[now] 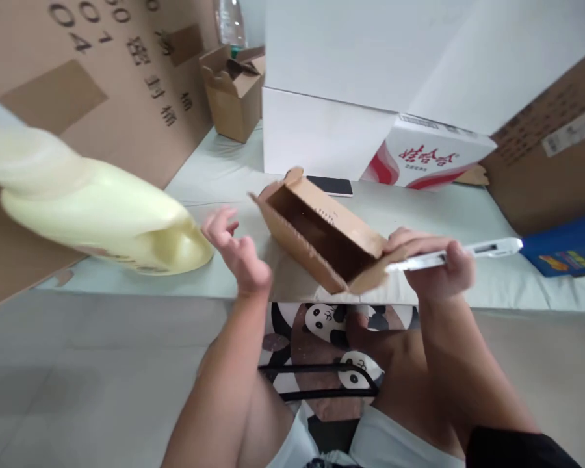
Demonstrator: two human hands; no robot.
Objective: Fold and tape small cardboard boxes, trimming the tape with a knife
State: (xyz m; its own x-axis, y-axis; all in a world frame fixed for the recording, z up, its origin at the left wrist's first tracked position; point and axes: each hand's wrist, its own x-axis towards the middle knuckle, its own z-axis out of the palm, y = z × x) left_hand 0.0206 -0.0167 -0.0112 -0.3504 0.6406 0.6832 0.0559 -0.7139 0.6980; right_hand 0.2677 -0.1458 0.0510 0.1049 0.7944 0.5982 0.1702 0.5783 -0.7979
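Observation:
My right hand [441,263] is closed around a white box cutter [492,248] that points across the bench. Its fingers also touch the near right end of a small open cardboard box [299,237], which tilts over the bench edge with its hollow inside facing up. Left of the box, my left hand [238,250] is raised with fingers apart and slightly curled, holding nothing. Just beyond those fingers, a large pale yellow plastic bottle [112,214] leans in from the left. Behind the cardboard box lies a flat dark object [329,186].
The bench [209,175] has a pale cover. A large printed carton [127,123] stands left, near another small cardboard box [234,97] and a clear bottle [231,26]. White boxes [322,130], a red-and-white box [429,156] and a blue box [565,244] stand behind and right.

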